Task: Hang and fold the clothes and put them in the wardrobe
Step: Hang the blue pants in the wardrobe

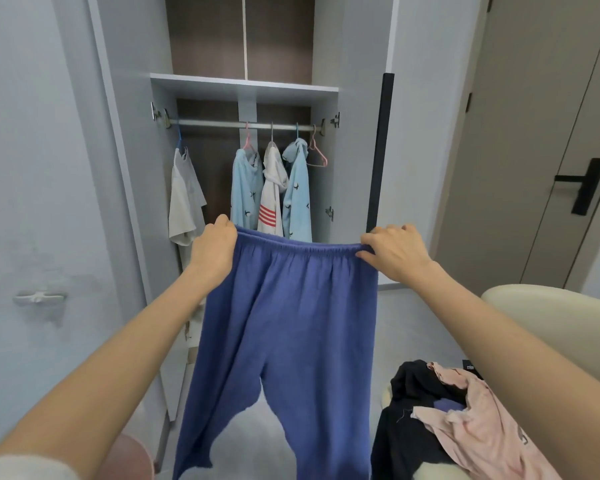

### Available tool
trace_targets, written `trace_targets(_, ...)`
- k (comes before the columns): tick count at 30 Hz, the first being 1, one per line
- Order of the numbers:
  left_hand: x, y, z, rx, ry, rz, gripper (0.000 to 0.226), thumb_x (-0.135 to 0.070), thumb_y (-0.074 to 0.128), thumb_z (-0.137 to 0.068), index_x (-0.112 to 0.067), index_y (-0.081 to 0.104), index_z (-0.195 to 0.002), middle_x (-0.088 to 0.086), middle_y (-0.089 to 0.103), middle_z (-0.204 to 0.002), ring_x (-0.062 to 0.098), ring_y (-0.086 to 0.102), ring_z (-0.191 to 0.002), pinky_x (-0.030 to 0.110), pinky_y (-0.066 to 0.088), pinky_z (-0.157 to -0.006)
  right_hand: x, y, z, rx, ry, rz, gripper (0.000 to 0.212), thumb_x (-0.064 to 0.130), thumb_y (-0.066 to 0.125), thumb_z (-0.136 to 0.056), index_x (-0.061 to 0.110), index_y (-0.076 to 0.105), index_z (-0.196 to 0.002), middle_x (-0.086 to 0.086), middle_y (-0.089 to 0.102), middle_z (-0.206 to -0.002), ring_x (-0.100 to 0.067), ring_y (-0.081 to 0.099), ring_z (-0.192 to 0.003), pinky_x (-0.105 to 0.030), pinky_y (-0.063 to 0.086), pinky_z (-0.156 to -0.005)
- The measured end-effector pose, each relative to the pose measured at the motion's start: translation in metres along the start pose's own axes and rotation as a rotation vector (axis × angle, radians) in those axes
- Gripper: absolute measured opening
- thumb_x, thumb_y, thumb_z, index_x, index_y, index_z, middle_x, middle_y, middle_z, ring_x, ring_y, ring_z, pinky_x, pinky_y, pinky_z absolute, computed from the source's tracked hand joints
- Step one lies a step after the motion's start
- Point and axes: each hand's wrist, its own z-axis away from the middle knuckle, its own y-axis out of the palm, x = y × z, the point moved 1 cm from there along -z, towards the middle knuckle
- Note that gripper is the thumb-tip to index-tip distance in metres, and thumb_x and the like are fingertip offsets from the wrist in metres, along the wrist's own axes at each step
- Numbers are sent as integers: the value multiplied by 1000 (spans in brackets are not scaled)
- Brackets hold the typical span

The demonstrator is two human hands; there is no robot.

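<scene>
The blue trousers [291,323] hang upright, long axis vertical, with the elastic waistband at the top and the two legs pointing down to the floor. The waistband runs level from side to side, stretched fairly taut. They are held in the air in front of the open wardrobe [354,168], their flat face toward the camera. The left hand [213,252] grips the left end of the waistband and the right hand [397,254] grips the right end. On each side the fingers [378,235] are curled over the top edge and closed on the cloth, and the right thumb presses the gathered elastic from the near side. All the fabric hangs below the two hands. The cloth is a plain mid-blue with a soft, slightly fuzzy surface. It is puckered along the elastic and falls in loose folds. The legs split about halfway down, and the left leg's hem looks a little frayed. Behind the waistband, a white T-shirt [184,202], two light blue tops [245,192] and a white top with red stripes [272,195] hang from the rail [215,123]. An empty pink hanger [317,155] hangs at the rail's right end. Low on the right, a black garment [402,427] and a pink garment [478,434] lie in a heap on a cream seat [541,306].
</scene>
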Motion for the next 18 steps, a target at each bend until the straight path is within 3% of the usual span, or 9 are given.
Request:
trace_targets(2,0,-2,-2,-7,-7,58,24,10,45,-90,0,49,-112,19,45,-114,31,52,-92,33,44,-70,1,1,0,2,70,-142,24,41,42,-97,20,46,-86,-3,63,-89,-26,57,-83,-31,32,-65)
trace_targets(3,1,-2,-4,-13,-10,92,23,9,45,-91,1,49,-112,20,46,-114,31,51,-93,33,43,-71,1,2,0,5,126,-298,23,38,45,-96,18,43,-86,-4,61,-85,-26,55,-79,-30,32,-60)
trace_targets(6,5,-4,-9,10,6,159,23,7,44,-91,2,47,-113,22,48,-114,31,50,-96,36,46,-77,-1,0,-5,1,314,-838,17,23,54,-92,6,49,-94,-12,61,-90,-27,53,-80,-33,39,-62)
trace_targets(11,13,-1,-22,100,-107,420,24,5,35,-93,5,50,-112,23,52,-115,35,51,-100,37,40,-78,-3,-1,-13,18,457,-1268,15,14,55,-92,12,47,-105,-18,63,-106,-24,55,-87,-39,48,-77)
trace_targets(13,14,3,-24,143,-196,606,26,0,33,-96,2,50,-116,16,53,-114,30,52,-105,32,40,-78,-4,2,-14,5,520,-1325,21,16,58,-92,13,49,-110,-14,62,-105,-24,56,-91,-35,47,-75)
trace_targets(15,13,8,-22,139,-274,811,19,-3,36,-98,-5,46,-114,9,52,-100,21,52,-94,28,42,-74,-7,6,-12,-28,560,-1249,9,16,61,-90,10,59,-96,-9,59,-86,-25,52,-83,-28,43,-65)
trace_targets(17,13,14,-20,144,-344,927,13,-1,38,-97,-8,46,-90,7,44,-75,16,44,-72,27,38,-66,-8,12,-9,7,582,-1146,19,14,59,-88,7,54,-71,-7,45,-66,-23,41,-72,-27,35,-56)
trace_targets(18,12,16,-20,167,-351,921,26,1,38,-95,-10,44,-72,6,37,-66,16,37,-64,28,34,-65,-8,14,-7,61,607,-1120,21,15,59,-87,6,51,-69,-8,43,-67,-22,39,-71,-31,37,-57)
